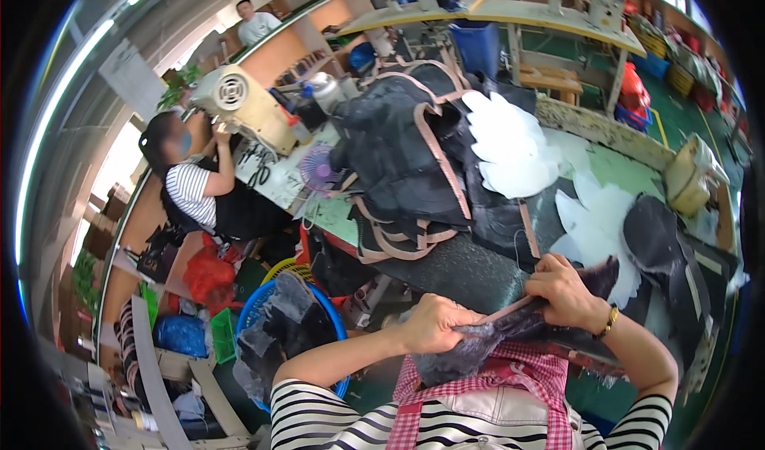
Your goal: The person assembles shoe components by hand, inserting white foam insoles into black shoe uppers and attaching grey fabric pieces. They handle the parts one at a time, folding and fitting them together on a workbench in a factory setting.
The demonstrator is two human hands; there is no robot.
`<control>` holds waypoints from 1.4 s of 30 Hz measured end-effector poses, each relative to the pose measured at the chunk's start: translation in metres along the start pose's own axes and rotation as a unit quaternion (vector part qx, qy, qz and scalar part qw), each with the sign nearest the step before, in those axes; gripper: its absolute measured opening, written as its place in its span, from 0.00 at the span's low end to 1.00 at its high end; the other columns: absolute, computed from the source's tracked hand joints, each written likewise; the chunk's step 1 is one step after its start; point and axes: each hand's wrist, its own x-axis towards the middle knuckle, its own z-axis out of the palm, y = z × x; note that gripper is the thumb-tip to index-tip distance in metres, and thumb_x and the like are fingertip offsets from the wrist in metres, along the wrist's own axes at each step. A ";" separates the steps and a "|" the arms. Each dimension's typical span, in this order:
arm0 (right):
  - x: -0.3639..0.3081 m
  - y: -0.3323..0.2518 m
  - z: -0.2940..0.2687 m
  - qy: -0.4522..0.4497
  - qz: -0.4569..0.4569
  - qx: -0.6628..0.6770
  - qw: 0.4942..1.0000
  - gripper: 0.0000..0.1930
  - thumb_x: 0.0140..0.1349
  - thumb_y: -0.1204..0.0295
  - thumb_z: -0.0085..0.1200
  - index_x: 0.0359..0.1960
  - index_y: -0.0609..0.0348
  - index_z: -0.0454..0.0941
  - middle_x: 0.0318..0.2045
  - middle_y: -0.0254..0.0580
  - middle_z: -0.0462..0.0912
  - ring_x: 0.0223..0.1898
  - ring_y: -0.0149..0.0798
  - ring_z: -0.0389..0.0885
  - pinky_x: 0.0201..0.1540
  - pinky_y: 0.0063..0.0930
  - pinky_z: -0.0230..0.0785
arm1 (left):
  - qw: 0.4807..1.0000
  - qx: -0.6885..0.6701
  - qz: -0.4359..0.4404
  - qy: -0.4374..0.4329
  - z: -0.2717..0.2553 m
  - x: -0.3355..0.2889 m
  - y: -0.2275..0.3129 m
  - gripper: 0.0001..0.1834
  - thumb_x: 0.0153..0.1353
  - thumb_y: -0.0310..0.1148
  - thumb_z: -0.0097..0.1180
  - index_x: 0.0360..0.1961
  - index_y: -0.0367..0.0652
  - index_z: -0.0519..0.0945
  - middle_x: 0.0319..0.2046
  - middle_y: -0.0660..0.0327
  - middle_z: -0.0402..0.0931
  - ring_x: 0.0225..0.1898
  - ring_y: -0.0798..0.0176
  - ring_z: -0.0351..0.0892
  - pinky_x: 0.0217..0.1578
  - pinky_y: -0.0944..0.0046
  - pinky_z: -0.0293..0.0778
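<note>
Person's bare left hand [434,323] curled in a pinch; bare right hand [562,290] same, slightly farther from the torso. Bare left forearm [341,356] and bare right forearm [640,345] angle inward, elbows bent, hands apart.

A furry dark piece [516,325] is gripped on the near side of the black fabric pile [382,143].
It is pinched by the left hand [434,324] and the right hand [564,292]; white sheets [510,151] are spread right of the pile, a purple fan [320,168] is set left.
</note>
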 end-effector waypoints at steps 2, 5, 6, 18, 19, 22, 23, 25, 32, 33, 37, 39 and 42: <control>0.005 -0.007 -0.002 0.023 -0.018 -0.007 1.000 0.14 0.30 0.76 0.58 0.26 0.55 0.74 0.25 0.37 0.77 0.36 0.47 0.74 0.43 0.40 0.66 | 1.000 -0.020 -0.021 0.005 -0.008 -0.007 0.003 0.18 0.45 0.29 0.64 0.42 0.46 0.86 0.29 0.53 0.83 0.29 0.53 0.84 0.30 0.61 0.77; 0.003 -0.014 0.000 -0.015 0.009 0.007 1.000 0.13 0.31 0.76 0.57 0.24 0.56 0.74 0.22 0.42 0.77 0.31 0.50 0.77 0.35 0.43 0.69 | 0.996 -0.005 -0.083 -0.031 -0.018 -0.002 0.013 0.16 0.48 0.34 0.65 0.40 0.45 0.86 0.27 0.53 0.83 0.29 0.50 0.83 0.30 0.57 0.77; 0.008 -0.023 0.002 -0.027 0.013 0.006 1.000 0.11 0.32 0.76 0.57 0.23 0.56 0.73 0.21 0.44 0.77 0.29 0.51 0.77 0.32 0.43 0.69 | 0.986 0.064 -0.125 -0.089 -0.029 0.009 0.028 0.15 0.49 0.36 0.64 0.39 0.45 0.86 0.27 0.53 0.82 0.29 0.48 0.83 0.31 0.55 0.76; 0.024 -0.040 0.022 -0.067 0.049 -0.030 0.996 0.14 0.44 0.64 0.66 0.24 0.58 0.75 0.17 0.48 0.78 0.24 0.54 0.81 0.28 0.47 0.70 | 0.979 0.106 -0.069 -0.161 -0.007 0.017 0.011 0.16 0.56 0.45 0.61 0.37 0.46 0.85 0.23 0.47 0.79 0.29 0.40 0.79 0.31 0.49 0.74; 0.027 -0.042 0.029 -0.072 0.043 -0.036 0.996 0.14 0.44 0.64 0.66 0.24 0.58 0.75 0.17 0.49 0.78 0.24 0.55 0.81 0.28 0.47 0.70 | 0.962 0.163 -0.090 -0.200 0.006 0.025 0.006 0.21 0.55 0.52 0.60 0.35 0.45 0.85 0.24 0.48 0.80 0.31 0.40 0.80 0.33 0.48 0.74; 0.023 -0.041 0.019 -0.031 0.097 -0.026 0.994 0.21 0.41 0.67 0.69 0.35 0.59 0.73 0.33 0.50 0.80 0.38 0.53 0.79 0.41 0.43 0.71 | 0.969 0.144 -0.155 -0.125 0.017 0.030 -0.013 0.22 0.53 0.53 0.62 0.31 0.41 0.83 0.24 0.47 0.80 0.31 0.40 0.80 0.33 0.46 0.74; 0.018 -0.035 0.013 0.026 0.099 -0.020 0.995 0.23 0.40 0.68 0.70 0.38 0.59 0.73 0.37 0.50 0.79 0.42 0.52 0.78 0.45 0.42 0.70 | 0.966 0.136 -0.182 -0.120 0.016 0.025 -0.021 0.23 0.53 0.53 0.62 0.30 0.41 0.83 0.25 0.47 0.80 0.31 0.40 0.80 0.33 0.46 0.74; -0.014 -0.020 0.008 0.057 0.163 -0.041 0.984 0.31 0.39 0.68 0.71 0.48 0.59 0.72 0.47 0.45 0.75 0.50 0.51 0.73 0.53 0.42 0.66 | 0.966 0.119 -0.192 -0.128 0.016 0.032 -0.028 0.22 0.52 0.51 0.62 0.29 0.39 0.82 0.25 0.47 0.80 0.32 0.40 0.80 0.34 0.46 0.74; -0.018 -0.014 0.011 0.021 0.162 -0.068 0.984 0.25 0.42 0.65 0.70 0.43 0.58 0.74 0.45 0.44 0.74 0.49 0.49 0.72 0.52 0.41 0.65 | 0.951 0.098 -0.250 -0.152 0.036 0.062 -0.049 0.21 0.48 0.47 0.64 0.30 0.37 0.83 0.29 0.46 0.82 0.35 0.43 0.82 0.36 0.49 0.76; -0.013 -0.018 0.008 0.006 0.169 -0.075 0.983 0.24 0.42 0.65 0.69 0.42 0.59 0.74 0.44 0.44 0.74 0.49 0.48 0.73 0.52 0.40 0.65 | 0.947 0.100 -0.266 -0.149 0.037 0.062 -0.046 0.21 0.47 0.47 0.64 0.30 0.37 0.83 0.28 0.46 0.81 0.35 0.43 0.82 0.36 0.49 0.76; 0.000 -0.025 0.019 -0.098 0.062 -0.285 0.951 0.18 0.47 0.66 0.63 0.38 0.60 0.73 0.32 0.46 0.78 0.36 0.44 0.80 0.41 0.40 0.71 | 0.946 0.114 -0.270 -0.136 0.038 0.067 -0.034 0.20 0.45 0.45 0.64 0.28 0.37 0.83 0.27 0.45 0.81 0.34 0.43 0.82 0.36 0.48 0.76; -0.003 -0.059 0.035 -0.147 0.105 -0.260 0.949 0.16 0.51 0.63 0.60 0.35 0.59 0.72 0.30 0.45 0.78 0.27 0.40 0.81 0.28 0.40 0.69 | 0.954 0.128 -0.242 -0.126 0.040 0.067 -0.034 0.18 0.46 0.45 0.63 0.28 0.39 0.83 0.27 0.45 0.81 0.34 0.42 0.82 0.36 0.47 0.76; 0.007 -0.077 0.021 -0.140 0.125 -0.309 0.932 0.18 0.47 0.65 0.59 0.39 0.62 0.74 0.18 0.37 0.78 0.18 0.38 0.80 0.19 0.39 0.69 | 0.952 0.143 -0.242 -0.121 0.044 0.061 -0.040 0.17 0.48 0.46 0.63 0.30 0.41 0.84 0.28 0.45 0.81 0.35 0.41 0.82 0.38 0.47 0.76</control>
